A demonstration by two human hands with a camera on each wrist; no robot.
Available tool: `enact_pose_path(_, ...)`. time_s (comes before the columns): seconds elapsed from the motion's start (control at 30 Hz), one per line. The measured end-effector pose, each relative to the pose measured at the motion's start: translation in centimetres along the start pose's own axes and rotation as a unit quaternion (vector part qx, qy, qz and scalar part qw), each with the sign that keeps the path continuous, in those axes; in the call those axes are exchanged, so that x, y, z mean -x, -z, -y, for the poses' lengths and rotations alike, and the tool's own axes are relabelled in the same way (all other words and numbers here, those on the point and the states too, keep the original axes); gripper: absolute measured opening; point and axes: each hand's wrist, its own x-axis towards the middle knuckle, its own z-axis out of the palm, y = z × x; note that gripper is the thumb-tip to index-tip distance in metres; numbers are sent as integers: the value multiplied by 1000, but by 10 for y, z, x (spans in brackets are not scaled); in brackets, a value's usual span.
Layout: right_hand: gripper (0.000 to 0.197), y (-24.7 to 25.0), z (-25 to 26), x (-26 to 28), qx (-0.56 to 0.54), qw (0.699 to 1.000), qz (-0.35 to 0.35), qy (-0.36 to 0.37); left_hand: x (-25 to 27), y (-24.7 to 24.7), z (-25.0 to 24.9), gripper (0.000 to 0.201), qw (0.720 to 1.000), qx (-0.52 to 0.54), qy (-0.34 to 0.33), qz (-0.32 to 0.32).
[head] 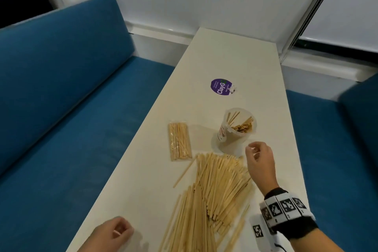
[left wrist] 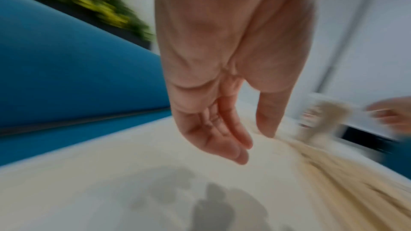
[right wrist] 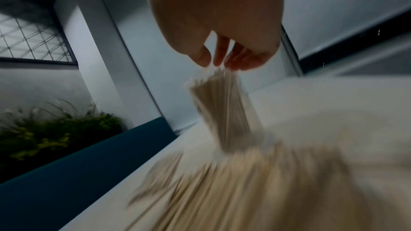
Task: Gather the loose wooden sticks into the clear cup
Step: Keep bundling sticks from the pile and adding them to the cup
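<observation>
The clear cup (head: 238,127) stands upright on the white table (head: 229,57) with several wooden sticks in it. A big pile of loose sticks (head: 214,194) fans out just in front of the cup. My right hand (head: 253,149) hovers between the cup and the pile's far right corner, fingers loosely curled, nothing seen in them. In the right wrist view its fingertips (right wrist: 220,59) hang down, empty. My left hand (head: 120,231) hangs over the table's near left corner, left of the pile; the left wrist view shows it (left wrist: 255,143) relaxed and empty.
A sealed packet of sticks (head: 180,141) lies left of the cup. One stray stick (head: 184,172) lies off the pile's left side. A purple round sticker (head: 222,86) marks the table farther back. Blue sofa cushions (head: 71,108) flank the narrow table on both sides.
</observation>
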Motion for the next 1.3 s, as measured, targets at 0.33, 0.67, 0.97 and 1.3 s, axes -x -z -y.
enact_pose_path(0.33,26,-41,-43,120,104,900,349,-239,-41,-92,-88,61,992,-124,6,28)
enact_pose_path(0.67,30,-60,-40,125,40,922,314,-222,-37,-108,-103,35,997,-82,2,4)
enact_pose_path(0.97,18,-63,-34,127,-1,924,311,-222,-46,-106,-96,39,995,-94,-15,4)
enact_pose_path(1.3,17,-67,-31,130,-22,921,318,-224,-52,-105,-87,18,999,-31,5,31)
